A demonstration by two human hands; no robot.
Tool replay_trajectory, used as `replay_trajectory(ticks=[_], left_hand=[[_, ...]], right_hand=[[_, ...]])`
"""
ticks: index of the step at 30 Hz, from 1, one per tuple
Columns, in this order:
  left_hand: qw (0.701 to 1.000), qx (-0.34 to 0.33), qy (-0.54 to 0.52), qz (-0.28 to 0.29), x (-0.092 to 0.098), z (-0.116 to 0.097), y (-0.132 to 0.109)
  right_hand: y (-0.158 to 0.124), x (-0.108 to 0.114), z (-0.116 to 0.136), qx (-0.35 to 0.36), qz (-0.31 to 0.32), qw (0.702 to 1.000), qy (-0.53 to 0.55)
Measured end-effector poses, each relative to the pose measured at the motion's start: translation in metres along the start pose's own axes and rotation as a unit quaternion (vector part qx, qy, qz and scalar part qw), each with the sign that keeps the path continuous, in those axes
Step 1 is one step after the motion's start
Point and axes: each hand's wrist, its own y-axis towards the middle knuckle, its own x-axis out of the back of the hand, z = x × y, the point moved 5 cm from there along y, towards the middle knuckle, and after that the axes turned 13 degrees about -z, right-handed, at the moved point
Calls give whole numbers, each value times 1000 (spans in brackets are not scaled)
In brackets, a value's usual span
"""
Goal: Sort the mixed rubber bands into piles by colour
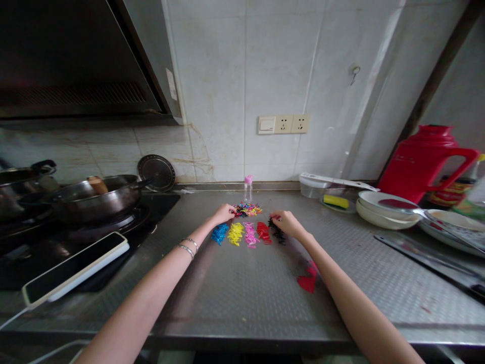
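On the metal counter (242, 298) lies a mixed-colour heap of small strips (250, 209) that look like rubber bands. My left hand (223, 214) touches the heap's left edge, its fingertips pinched; what is between them is too small to make out. Nearer me, sorted piles run from left to right: blue bands (219, 234), yellow bands (235, 234), pink bands (250, 234), red bands (263, 233) and black bands (279, 235). Over the black pile, my right hand (288, 223) has its fingers closed at the pile's far end, with black bits at the tips.
Behind the heap stands a clear bottle with a pink cap (248, 188). Pans (102, 199) and a phone (76, 268) are on the left. To the right are a yellow sponge (336, 202), bowls (386, 215), a knife (424, 260) and a red thermos (420, 164).
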Motion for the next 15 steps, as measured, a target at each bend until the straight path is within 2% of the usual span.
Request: replay_trajectory(ticks=[8,15], left_hand=[[999,-31,34,-2,2,-3,-1],[998,-27,52,-5,9,-5,1]], right_hand=[[-1,1,0,6,1,1000,-7],[-1,2,1,13,-10,1000,-7]])
